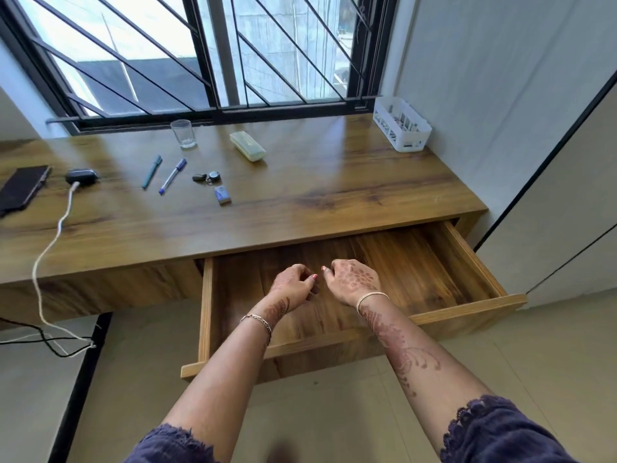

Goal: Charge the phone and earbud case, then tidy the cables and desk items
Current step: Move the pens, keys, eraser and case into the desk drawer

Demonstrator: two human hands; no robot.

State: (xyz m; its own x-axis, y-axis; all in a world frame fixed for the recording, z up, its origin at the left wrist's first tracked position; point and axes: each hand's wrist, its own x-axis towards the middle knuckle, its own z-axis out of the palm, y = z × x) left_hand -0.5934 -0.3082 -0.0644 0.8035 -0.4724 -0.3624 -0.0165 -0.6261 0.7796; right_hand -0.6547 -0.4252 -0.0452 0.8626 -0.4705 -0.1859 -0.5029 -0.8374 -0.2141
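So the charging part looks mostly done. The earbud case [81,177] sits at the left end of the desk [300,182], and a white cable [63,222] is plugged into it and hangs down over the edge. The phone [23,188] lies just beside the case, right at the edge of the view, so I cannot tell if it has a cable in it. A black cable [43,339] lies loose down by the floor with the white one.

The tidying looks like it is only starting. The drawer [460,255] is pulled out. The left hand [295,284] and right hand [355,280] hover over it, close together, fingers loosely curled, holding nothing that I can see.

All the small things lie on top of the desk, not in the drawer: a teal pen [152,172], a blue pen [172,177], keys [207,177], an eraser [222,195], a glasses case [247,146] and a glass [182,133]. A white basket [400,128] stands in the far right corner.

I think what is left is to put those away and to neaten the cables.
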